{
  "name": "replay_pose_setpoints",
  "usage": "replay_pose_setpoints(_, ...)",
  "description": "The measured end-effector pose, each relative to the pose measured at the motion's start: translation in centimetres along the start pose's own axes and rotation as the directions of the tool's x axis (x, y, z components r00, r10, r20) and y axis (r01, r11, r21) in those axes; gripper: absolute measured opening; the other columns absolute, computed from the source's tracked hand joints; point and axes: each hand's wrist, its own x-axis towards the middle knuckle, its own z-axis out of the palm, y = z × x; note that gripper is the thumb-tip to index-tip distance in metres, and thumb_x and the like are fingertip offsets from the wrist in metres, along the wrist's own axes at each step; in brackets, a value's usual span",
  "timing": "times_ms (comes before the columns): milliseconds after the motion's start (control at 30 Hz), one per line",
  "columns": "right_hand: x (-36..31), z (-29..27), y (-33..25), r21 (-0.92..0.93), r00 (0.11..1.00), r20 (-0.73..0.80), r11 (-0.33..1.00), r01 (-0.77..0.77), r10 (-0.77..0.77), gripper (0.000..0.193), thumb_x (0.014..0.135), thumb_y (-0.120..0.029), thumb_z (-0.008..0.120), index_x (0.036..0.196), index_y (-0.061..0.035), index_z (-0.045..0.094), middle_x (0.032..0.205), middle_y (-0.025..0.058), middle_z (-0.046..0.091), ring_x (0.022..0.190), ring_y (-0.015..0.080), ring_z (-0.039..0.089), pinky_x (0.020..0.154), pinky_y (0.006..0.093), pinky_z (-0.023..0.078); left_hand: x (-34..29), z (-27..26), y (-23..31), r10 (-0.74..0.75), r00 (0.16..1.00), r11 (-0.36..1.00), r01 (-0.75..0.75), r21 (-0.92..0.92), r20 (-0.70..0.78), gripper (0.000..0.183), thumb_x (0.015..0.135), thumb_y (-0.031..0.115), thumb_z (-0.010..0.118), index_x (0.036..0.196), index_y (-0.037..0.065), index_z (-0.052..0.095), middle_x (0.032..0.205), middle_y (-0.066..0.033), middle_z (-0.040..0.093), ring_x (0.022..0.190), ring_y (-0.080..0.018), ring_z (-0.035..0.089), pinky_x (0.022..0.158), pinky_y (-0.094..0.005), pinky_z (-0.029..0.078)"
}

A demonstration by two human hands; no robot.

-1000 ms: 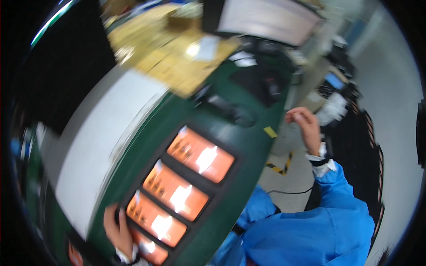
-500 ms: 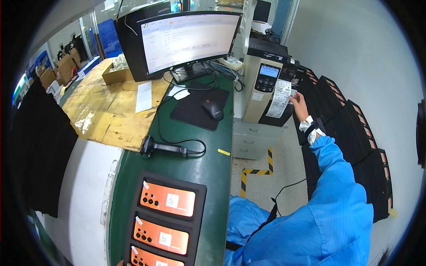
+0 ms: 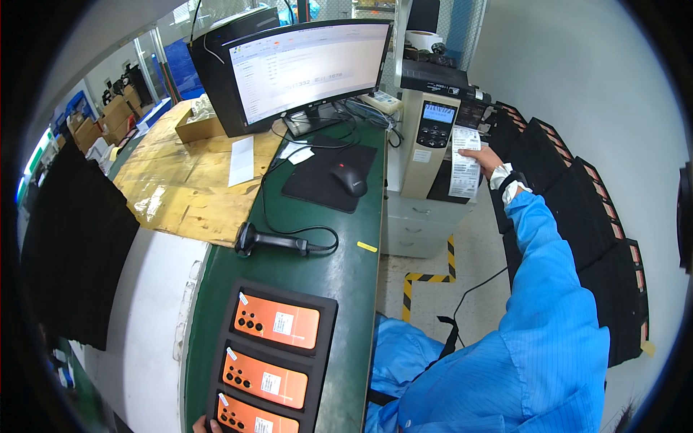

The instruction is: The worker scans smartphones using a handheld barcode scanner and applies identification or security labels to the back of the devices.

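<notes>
Fingers of the right hand [image 3: 486, 160] pinch the label strip [image 3: 463, 178] at the printer [image 3: 414, 173] front.
Skewed pulling could tear it. Counted: one printer; one black tray [image 3: 328, 317], left hand [image 3: 207, 426] at its edge, grip impossible to tell; three orange phones [image 3: 307, 326] showing there; one strip.

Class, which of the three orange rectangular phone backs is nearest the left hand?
The lowest orange phone back, cut by the picture's lower edge; the other two lie farther from the left hand, up the black rectangular tray.
</notes>
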Motion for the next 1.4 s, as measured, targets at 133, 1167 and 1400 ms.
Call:
replay_pose_setpoints(133,0.2,-2.9,-0.2,-0.588,0.992,-0.045,0.8,-0.119,0.115,0.042,0.084,-0.028,0.088,0.112,0.0024,0.079,0.093,0.0105,0.081,0.079,0.0213,0.078,0.072,0.0355,0.061,-0.4,-0.1,0.4,0.048,0.997,0.997,-0.052,0.061,0.061,0.069,0.099,0.032,0.064,0.155,-0.004,0.046,0.154,-0.0371,0.044,0.139,-0.0584,0.045,0.116,-0.0653,0.04)
replay_pose_setpoints(1167,-28.9,37.2,-6.1,0.06,-0.344,0.923,0.817,0.574,0.174,0.034,0.099,-0.027,0.075,0.115,0.0019,0.069,0.095,0.0202,0.078,0.084,0.0297,0.077,0.073,0.0423,0.056,5.5,-2.1,22.1,-0.451,0.841,0.772,0.199,-0.603,-0.299,0.066,0.087,0.019,0.078,0.146,-0.002,0.055,0.15,-0.0174,0.054,0.146,-0.033,0.048,0.12,-0.0473,0.037)
replay_pose_setpoints(1400,-29.5,37.9,-7.1,0.21,-0.379,0.92,0.699,0.683,0.095,0.037,0.099,-0.025,0.075,0.126,-0.001,0.068,0.097,0.0201,0.075,0.077,0.0311,0.075,0.069,0.041,0.056,14.1,-4.1,23.7,0.06,0.995,0.935,-0.027,-0.354,0.083,0.038,0.094,0.025,0.075,0.126,0.004,0.073,0.13,-0.0172,0.068,0.128,-0.0373,0.058,0.111,-0.0487,0.041)
